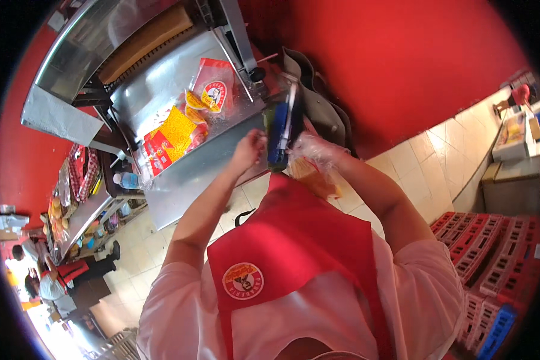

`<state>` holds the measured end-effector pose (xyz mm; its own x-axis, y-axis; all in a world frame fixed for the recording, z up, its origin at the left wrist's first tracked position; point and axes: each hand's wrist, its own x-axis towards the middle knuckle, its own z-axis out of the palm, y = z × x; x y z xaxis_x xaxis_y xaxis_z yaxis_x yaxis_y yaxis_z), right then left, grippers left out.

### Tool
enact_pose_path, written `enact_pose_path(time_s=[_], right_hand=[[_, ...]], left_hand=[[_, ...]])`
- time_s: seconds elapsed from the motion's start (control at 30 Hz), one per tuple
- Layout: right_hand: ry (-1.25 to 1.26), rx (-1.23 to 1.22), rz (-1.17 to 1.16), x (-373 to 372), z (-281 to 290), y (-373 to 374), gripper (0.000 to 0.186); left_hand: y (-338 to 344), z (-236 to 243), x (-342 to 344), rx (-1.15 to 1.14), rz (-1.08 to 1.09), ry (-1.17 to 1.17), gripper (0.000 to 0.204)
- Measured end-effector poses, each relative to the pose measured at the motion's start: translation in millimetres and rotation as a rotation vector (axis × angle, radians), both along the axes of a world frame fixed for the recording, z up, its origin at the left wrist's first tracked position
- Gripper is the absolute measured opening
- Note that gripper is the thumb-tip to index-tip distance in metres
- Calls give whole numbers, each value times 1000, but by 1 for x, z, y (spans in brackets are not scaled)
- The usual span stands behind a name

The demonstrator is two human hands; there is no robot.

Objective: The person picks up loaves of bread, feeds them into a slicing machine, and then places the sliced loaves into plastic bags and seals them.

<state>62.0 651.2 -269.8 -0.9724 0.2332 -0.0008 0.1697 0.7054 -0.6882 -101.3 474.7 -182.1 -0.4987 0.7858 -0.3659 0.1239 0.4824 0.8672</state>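
My right hand [321, 147] is closed on the gathered top of a clear plastic bag [314, 179]. Golden-brown contents, possibly bread, show through the plastic, which also covers part of the fingers. My left hand [249, 150] is raised with curled fingers, and what they hold, if anything, is too small to make out. Between both hands stands a narrow blue device [279, 129] with a pale strip along it, slightly blurred. To the left, printed red and yellow bags [173, 135] lie on a metal tray [156, 84].
A metal machine frame with a long brown loaf [147, 45] rises at the upper left. A water bottle [128, 180] stands beside the tray. Red plastic crates [486, 246] are stacked at the right. Two people [57, 279] are at the far left. A grey cover [321, 99] hangs behind the device.
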Motion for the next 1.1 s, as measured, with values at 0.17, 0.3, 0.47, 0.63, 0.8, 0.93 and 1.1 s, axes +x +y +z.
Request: enact_pose_path(time_s=[0.17, 0.3, 0.47, 0.63, 0.8, 0.93, 1.1], right_hand=[[64, -483, -69, 40, 29, -31, 31], [231, -259, -201, 62, 68, -74, 9], [510, 91, -389, 85, 118, -134, 11], [515, 405, -518, 125, 146, -193, 16], [736, 287, -764, 195, 188, -267, 16], [832, 111, -877, 270, 259, -341, 10], [1257, -41, -1338, 401, 253, -446, 38]], left_hand=[[-56, 23, 13, 288, -125, 289, 11], [-65, 52, 54, 505, -323, 479, 15], [-66, 79, 95, 610, -435, 685, 24], [-83, 110, 122, 587, -761, 826, 12], [-99, 140, 138, 489, -922, -187, 24], [-103, 36, 173, 315, -591, -711, 35], [-199, -2, 330, -282, -816, -1113, 59]])
